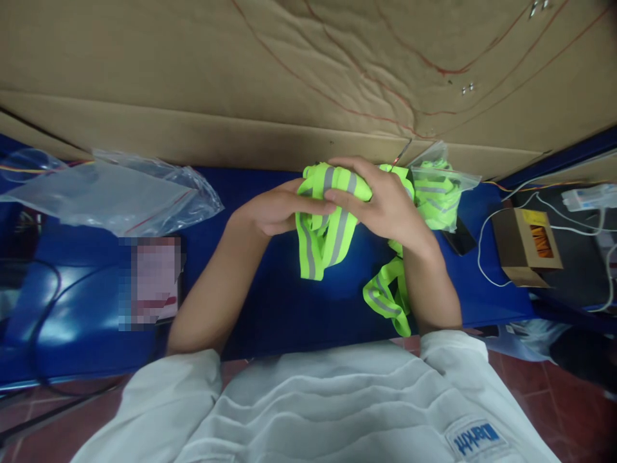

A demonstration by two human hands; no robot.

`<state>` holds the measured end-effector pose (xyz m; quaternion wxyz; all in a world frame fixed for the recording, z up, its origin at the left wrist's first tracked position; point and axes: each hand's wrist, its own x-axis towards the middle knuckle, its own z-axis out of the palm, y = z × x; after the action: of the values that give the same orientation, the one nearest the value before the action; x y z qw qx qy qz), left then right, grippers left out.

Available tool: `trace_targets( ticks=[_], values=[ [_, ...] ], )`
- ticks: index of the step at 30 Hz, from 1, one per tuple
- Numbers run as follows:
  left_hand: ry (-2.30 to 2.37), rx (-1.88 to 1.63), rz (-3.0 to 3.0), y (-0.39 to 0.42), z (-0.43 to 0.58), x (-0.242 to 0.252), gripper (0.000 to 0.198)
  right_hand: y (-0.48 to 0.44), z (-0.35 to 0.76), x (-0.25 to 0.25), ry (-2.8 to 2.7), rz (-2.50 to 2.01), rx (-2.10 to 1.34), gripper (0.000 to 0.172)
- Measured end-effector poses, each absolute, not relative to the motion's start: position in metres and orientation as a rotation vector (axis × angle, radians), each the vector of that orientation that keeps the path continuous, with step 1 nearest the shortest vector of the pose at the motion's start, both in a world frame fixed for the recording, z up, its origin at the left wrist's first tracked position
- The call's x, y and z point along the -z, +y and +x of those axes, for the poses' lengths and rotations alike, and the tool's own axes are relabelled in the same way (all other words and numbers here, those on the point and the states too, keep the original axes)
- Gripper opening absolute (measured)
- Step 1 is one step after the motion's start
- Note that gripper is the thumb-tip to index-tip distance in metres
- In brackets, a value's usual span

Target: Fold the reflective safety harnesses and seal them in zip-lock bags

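Both hands hold a neon-yellow reflective strap vest (328, 231) with grey reflective bands above the blue table (289, 302). My left hand (277, 209) grips its folded upper part from the left, fingers curled into the fabric. My right hand (385, 202) lies over the top of the bundle, fingers pressed down on it. Loose straps hang down under my right wrist. Just behind my right hand lies a clear zip bag (438, 193) with another neon-yellow vest packed inside.
An empty clear zip bag (110, 193) lies at the left. A blurred card (152, 280) rests on the table left of my arm. A small cardboard box (527, 247) and white cables (554, 212) sit at the right. A large cardboard sheet (308, 71) stands behind.
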<state>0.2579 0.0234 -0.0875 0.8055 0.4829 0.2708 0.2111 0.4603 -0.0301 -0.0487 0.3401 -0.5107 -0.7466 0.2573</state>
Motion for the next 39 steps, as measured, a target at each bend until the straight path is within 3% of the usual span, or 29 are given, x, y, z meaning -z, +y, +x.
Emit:
trace_targets(
  ticks=[4, 8, 22, 28, 32, 36, 39],
  values=[
    [0.607, -0.453, 0.957, 0.024, 0.258, 0.090, 0.043, -0.036, 0.457, 0.039, -1.806, -1.340, -0.720, 0.038],
    [0.613, -0.496, 1.137, 0.020, 0.257, 0.083, 0.056, -0.039, 0.465, 0.027, -1.686, -1.345, -0.682, 0.035],
    [0.542, -0.424, 1.108, 0.009, 0.276, 0.087, 0.064, -0.036, 0.473, 0.030, -1.812, -1.379, -0.258, 0.047],
    [0.531, -0.398, 1.139, 0.008, 0.283, 0.096, 0.050, -0.032, 0.468, 0.036, -1.525, -1.368, -0.570, 0.032],
    [0.483, -0.389, 1.246, 0.011, 0.271, 0.085, 0.044, -0.026, 0.467, 0.042, -1.339, -1.260, -1.026, 0.041],
    [0.499, -0.377, 1.409, 0.013, 0.264, 0.081, 0.044, -0.018, 0.465, 0.052, -1.332, -1.158, -1.445, 0.062],
    [0.478, -0.411, 1.441, 0.012, 0.265, 0.080, 0.044, -0.011, 0.461, 0.063, -1.338, -1.271, -1.199, 0.056]
  ],
)
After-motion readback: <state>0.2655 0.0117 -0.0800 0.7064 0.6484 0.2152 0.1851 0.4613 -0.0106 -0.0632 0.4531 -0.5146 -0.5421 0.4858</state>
